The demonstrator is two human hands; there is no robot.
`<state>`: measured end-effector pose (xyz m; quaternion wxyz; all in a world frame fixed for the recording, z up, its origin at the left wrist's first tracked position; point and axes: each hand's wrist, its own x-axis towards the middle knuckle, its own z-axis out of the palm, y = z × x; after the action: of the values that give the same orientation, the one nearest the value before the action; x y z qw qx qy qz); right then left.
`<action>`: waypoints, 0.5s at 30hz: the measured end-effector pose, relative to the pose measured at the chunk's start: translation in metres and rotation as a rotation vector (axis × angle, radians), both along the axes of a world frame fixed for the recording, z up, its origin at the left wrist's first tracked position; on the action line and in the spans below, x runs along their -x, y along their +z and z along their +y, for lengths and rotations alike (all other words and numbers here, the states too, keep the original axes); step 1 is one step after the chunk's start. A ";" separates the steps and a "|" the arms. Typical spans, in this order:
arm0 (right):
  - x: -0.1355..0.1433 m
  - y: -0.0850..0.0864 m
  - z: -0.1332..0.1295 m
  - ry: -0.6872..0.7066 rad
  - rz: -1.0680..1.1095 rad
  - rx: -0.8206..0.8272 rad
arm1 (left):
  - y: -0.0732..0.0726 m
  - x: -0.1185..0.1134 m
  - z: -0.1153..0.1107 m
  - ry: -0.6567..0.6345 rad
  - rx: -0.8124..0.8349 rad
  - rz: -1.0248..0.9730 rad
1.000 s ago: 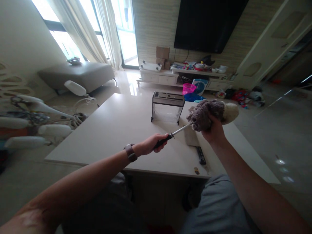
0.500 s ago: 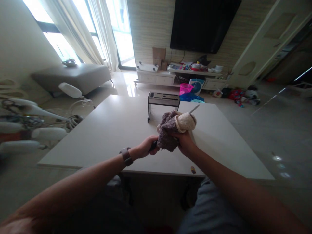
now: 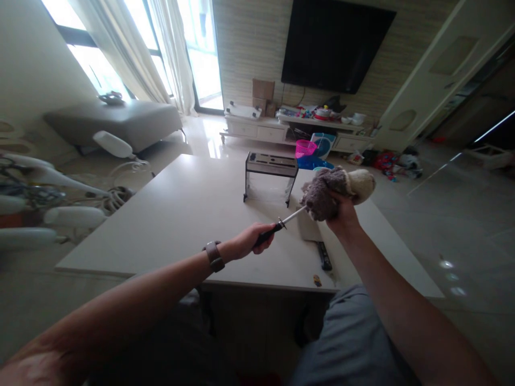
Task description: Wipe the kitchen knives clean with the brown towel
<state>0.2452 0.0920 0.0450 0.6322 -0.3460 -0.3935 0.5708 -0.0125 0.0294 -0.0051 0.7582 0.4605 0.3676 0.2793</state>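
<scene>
My left hand [image 3: 257, 239] is closed round the black handle of a honing steel [image 3: 293, 215], a thin pale rod with a small guard. The rod points up and to the right, and its far end goes into a fluffy brown and cream cloth [image 3: 322, 195]. Bunched in my right hand [image 3: 344, 214], the cloth hides the rod's tip. Below the cloth, a cleaver [image 3: 311, 228] lies flat on the table, its black handle towards me. Beyond my hands stands a knife block [image 3: 271, 163] with a slotted top and clear sides.
The white table [image 3: 169, 220] has a small sticker-like patch [image 3: 317, 280] at its near edge. Past it are a pink basket [image 3: 306, 147], a blue tub and a cluttered TV cabinet [image 3: 277, 131]. A white lamp-like fixture [image 3: 112, 143] stands at the left.
My right hand has drawn the cloth to the right, away from my left hand. More of the rod now shows, and the cleaver has come into sight.
</scene>
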 end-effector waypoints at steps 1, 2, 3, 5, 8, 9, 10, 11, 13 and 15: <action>-0.004 0.001 0.001 -0.006 0.020 0.012 | 0.001 0.001 0.000 0.010 -0.038 0.013; -0.005 0.002 0.002 -0.022 0.040 0.028 | 0.003 0.002 0.000 0.027 -0.083 0.033; -0.006 0.001 0.003 -0.036 0.051 0.039 | 0.005 0.004 -0.001 0.043 -0.136 0.060; -0.003 -0.001 0.003 -0.054 0.065 0.055 | 0.007 0.005 -0.002 0.075 -0.256 0.119; 0.008 -0.009 -0.001 -0.062 0.068 0.089 | 0.007 0.006 -0.004 0.113 -0.412 0.171; 0.015 -0.011 -0.004 -0.062 0.067 0.100 | 0.007 0.006 -0.004 0.131 -0.450 0.181; 0.022 -0.014 -0.008 -0.059 0.063 0.107 | 0.006 0.005 -0.004 0.151 -0.482 0.193; 0.031 -0.017 -0.013 -0.050 0.059 0.112 | 0.005 0.005 -0.004 0.166 -0.512 0.208; 0.050 -0.022 -0.026 -0.002 0.039 0.115 | 0.004 0.003 -0.005 0.183 -0.585 0.242; 0.067 -0.027 -0.038 0.033 0.023 0.120 | 0.004 0.003 -0.006 0.192 -0.678 0.286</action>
<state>0.1780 0.0538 0.0184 0.6051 -0.3703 -0.3570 0.6077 -0.0155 0.0231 -0.0015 0.4744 0.6828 0.3979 0.3879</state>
